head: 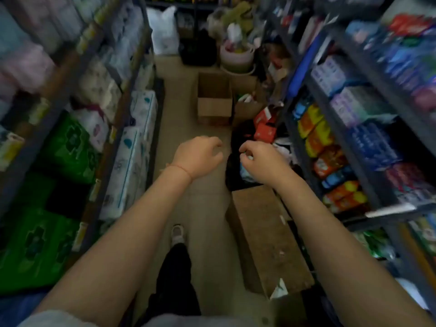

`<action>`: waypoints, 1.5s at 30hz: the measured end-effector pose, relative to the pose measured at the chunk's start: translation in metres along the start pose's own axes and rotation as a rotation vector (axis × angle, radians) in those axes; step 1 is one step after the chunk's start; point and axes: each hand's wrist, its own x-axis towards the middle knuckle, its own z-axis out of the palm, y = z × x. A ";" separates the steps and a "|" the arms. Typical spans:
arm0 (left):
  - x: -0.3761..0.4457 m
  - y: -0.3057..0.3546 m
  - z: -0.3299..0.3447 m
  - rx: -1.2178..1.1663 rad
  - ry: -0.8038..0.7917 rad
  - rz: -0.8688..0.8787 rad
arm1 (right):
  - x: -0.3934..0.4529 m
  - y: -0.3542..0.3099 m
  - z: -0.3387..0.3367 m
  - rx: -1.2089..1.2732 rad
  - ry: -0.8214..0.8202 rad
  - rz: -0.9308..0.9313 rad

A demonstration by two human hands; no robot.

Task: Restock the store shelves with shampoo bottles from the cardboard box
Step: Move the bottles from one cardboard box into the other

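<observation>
The person stands in a narrow aisle between stocked shelves, both bare arms stretched out ahead over the floor. The left hand (199,156) hangs with fingers loosely curled and nothing in it. The right hand (257,159) is likewise drooped at the wrist, fingers bent; I cannot make out anything held in it, though blur makes the fingertips hard to read.

What matters for the coming move is the open cardboard box (214,100), which sits on the floor straight ahead of the hands, further down the aisle and well apart from them. Its long axis runs along the aisle, away from the person, with the open top facing up. Its inside looks dark; no shampoo bottles can be told in it from here. A second open box (247,107) sits just beside it on the right with something pale showing inside.

Both hands look about equally far from the open box, the left perhaps slightly more in line with it. Reaching it will likely take steps forward, past the closed brown carton (266,237) lying on the floor under the right forearm.
</observation>
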 end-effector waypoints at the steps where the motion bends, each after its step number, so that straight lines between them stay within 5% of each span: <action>1: 0.016 -0.021 0.002 -0.022 -0.019 -0.032 | 0.028 -0.001 0.013 0.021 -0.031 0.002; 7: 0.141 -0.135 -0.001 -0.240 -0.180 -0.203 | 0.192 0.003 0.046 0.063 -0.120 0.125; 14: 0.326 -0.182 -0.040 -0.284 -0.244 -0.158 | 0.355 0.034 0.027 0.176 -0.098 0.250; 22: 0.593 -0.227 -0.015 -0.225 -0.359 -0.050 | 0.575 0.160 0.038 0.319 0.009 0.390; 26: 0.755 -0.244 0.016 -0.163 -0.431 -0.051 | 0.706 0.240 0.048 0.390 -0.063 0.469; 34: 1.006 -0.296 0.129 -0.257 -0.540 -0.100 | 0.907 0.384 0.105 0.442 -0.139 0.641; 45: 1.195 -0.407 0.420 -0.831 -0.442 -0.406 | 1.100 0.600 0.349 0.690 0.001 0.907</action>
